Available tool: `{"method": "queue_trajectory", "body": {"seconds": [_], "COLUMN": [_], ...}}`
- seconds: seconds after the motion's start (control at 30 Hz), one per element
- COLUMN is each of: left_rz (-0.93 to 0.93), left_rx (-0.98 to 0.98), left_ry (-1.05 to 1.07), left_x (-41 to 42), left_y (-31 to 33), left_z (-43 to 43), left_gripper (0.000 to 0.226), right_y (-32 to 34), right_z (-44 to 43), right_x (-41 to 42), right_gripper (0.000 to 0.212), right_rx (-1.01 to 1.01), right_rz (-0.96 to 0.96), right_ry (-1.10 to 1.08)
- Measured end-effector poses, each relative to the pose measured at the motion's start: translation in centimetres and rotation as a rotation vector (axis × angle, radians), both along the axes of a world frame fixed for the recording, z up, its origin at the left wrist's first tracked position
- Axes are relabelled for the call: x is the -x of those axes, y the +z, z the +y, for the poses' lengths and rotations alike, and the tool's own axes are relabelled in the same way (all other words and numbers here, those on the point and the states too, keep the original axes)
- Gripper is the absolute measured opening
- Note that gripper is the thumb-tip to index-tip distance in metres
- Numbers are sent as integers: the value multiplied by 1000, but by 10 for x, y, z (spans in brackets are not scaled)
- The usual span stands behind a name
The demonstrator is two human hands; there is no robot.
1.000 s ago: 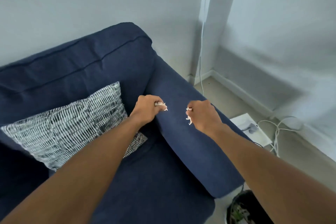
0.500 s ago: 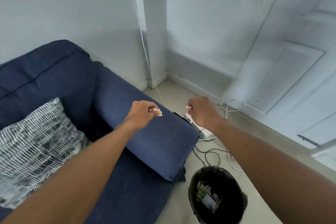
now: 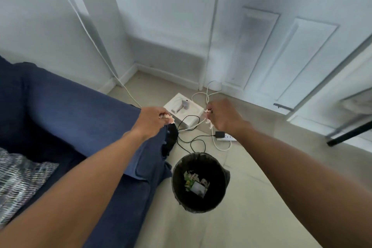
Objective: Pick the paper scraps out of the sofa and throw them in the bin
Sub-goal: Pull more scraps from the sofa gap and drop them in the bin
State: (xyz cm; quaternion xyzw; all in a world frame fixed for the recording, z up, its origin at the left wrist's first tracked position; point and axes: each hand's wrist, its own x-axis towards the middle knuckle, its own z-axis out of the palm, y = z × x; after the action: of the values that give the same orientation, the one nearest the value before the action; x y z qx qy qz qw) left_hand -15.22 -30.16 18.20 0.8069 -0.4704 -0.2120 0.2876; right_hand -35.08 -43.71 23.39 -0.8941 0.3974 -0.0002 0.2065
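Observation:
My left hand [image 3: 151,120] is closed around small white paper scraps [image 3: 168,118] and hovers over the end of the navy sofa's armrest [image 3: 84,121]. My right hand [image 3: 222,116] pinches more paper scraps [image 3: 207,117] above the floor, to the right of the sofa. The round black bin [image 3: 177,183] stands on the floor below and between both hands, beside the armrest. Crumpled paper and a white card [image 3: 196,184] lie at its bottom.
A white box [image 3: 182,109], a power strip [image 3: 226,137] with a black plug, and loose black and white cables [image 3: 193,141] lie on the beige floor beyond the bin. A white panelled door stands behind. A patterned cushion [image 3: 18,181] rests on the sofa seat at left. A dark table leg [image 3: 350,133] is at right.
The view has swung right from the sofa towards the floor corner. Both hands, still holding scraps, have travelled past the armrest's end, and the bin now lies fully in view below them.

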Motion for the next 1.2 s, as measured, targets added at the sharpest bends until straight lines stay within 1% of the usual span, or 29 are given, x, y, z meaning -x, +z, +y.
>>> {"method": "queue_trajectory", "body": {"seconds": [0.13, 0.27, 0.37, 0.63, 0.8, 0.9, 0.97, 1.1, 1.2], "left_rz": [-50, -30, -32, 69, 79, 85, 81, 78, 73], "left_rx": [-50, -83, -96, -153, -208, -206, -199, -191, -193], "left_ry": [-63, -79, -83, -80, -67, -63, -62, -61, -59], "left_x": [35, 59, 74, 96, 96, 91, 89, 87, 86], "left_y": [-14, -31, -46, -87, -105, -107, -107, -106, -106], "left_z": [-19, -31, -36, -27, -16, -13, -12, -13, -13], "left_gripper": [17, 17, 17, 10, 15, 16, 17, 18, 20], "right_y": [-20, -40, -56, -109, -132, -138, -140, -139, -138], "right_z": [-8, -12, -13, -3, 7, 10, 11, 11, 10], "right_x": [40, 66, 78, 89, 87, 83, 80, 76, 77], "right_gripper": [12, 14, 16, 16, 16, 16, 22, 41, 46], "right_rx": [-45, -41, -82, -149, -185, -213, -226, -240, -233], "right_rz": [6, 37, 40, 95, 89, 77, 84, 137, 130], "right_ry": [-80, -114, -132, -108, -105, -111, -107, -89, -94]}}
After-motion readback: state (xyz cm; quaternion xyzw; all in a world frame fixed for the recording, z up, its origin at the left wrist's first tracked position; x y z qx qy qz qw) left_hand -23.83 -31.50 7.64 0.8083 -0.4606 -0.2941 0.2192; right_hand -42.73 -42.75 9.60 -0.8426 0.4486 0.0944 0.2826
